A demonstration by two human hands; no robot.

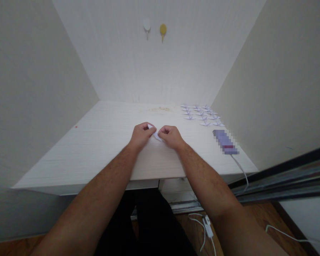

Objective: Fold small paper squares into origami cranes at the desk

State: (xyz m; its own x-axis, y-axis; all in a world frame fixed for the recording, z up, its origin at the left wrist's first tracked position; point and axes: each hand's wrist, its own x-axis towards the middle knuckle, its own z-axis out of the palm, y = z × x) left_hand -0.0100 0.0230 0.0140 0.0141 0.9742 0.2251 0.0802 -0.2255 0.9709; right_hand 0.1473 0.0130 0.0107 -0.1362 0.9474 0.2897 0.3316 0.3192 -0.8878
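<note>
A small folded piece of white paper (156, 136) is held between my two hands, just above the middle of the white desk (104, 142). My left hand (143, 134) pinches its upper left part between thumb and fingers. On the other side, the fingertips of my right hand (171, 136) are closed on the paper's right edge. Much of the paper is covered by my fingers, so its exact folded shape is hard to make out. Several folded paper cranes (202, 114) stand in rows at the desk's back right.
A phone (225, 141), blurred out, lies at the right with a white cable (240, 165) running over the desk edge. Walls close in the desk on three sides. Two hooks, one white (147, 25) and one gold (163, 30), hang on the back wall. A power strip (208, 226) lies below.
</note>
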